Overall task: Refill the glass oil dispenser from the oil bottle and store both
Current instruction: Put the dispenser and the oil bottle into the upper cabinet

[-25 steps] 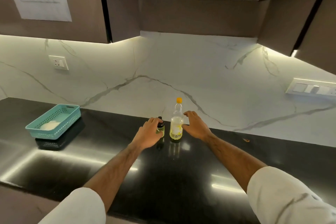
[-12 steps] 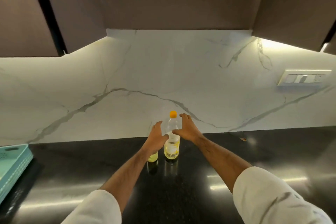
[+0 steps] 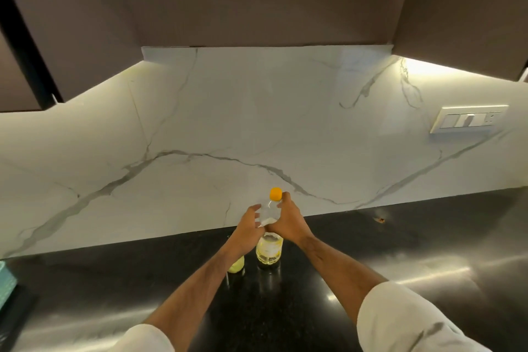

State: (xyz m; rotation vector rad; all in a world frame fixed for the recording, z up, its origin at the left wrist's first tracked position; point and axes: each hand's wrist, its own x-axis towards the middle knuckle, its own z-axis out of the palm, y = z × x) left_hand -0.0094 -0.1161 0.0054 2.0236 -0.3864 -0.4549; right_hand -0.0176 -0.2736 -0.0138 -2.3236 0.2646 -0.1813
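Both hands had closed in on the oil bottle [image 3: 268,247]; left hand [image 3: 249,225] and right hand [image 3: 288,223] fingers curled round it; dispenser [image 3: 236,266] beside it on the worktop [image 3: 400,251].

Oil bottle [image 3: 269,248] on counter [image 3: 400,251] before backsplash [image 3: 228,123]; dispenser [image 3: 236,266] just left.

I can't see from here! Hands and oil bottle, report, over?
Both hands, left hand and right hand, grip oil bottle. Orange cap still on. Dispenser mostly hidden behind left wrist.

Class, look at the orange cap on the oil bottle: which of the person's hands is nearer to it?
Right. The right hand reaches up beside the orange cap; the left hand holds the oil bottle lower down.
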